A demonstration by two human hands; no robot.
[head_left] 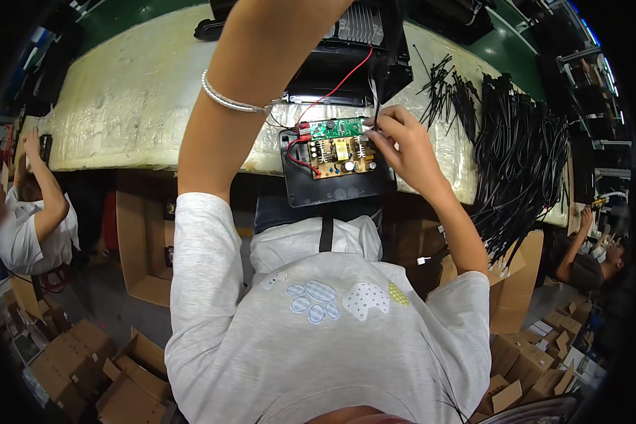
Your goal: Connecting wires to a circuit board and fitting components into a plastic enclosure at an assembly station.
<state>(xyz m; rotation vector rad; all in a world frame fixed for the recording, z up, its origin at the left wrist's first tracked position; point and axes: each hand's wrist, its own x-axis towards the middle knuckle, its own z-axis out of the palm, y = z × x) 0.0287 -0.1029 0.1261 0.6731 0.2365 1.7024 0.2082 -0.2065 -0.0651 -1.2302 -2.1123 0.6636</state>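
Note:
My left arm [247, 92], with a silver bracelet at the forearm, stretches up past the top edge, so its hand is out of sight. My right hand [403, 145] is closed, thumb and forefinger pinching the end of a dark and grey cable [374, 92] at the right edge of a green circuit board [338, 127]. Below that board sits a tan power board [343, 157] with a yellow transformer and capacitors. Both boards lie on a black plastic cover [339, 193] at the table's near edge. Red wires [300, 161] plug in at their left side.
Behind the cover stands a black housing [389, 63] with a finned metal heat sink [360, 27]. Black cables [505, 148] are heaped at the right of the table [134, 106]. Cardboard boxes [145, 261] stand below. Other people [35, 219] work at both sides.

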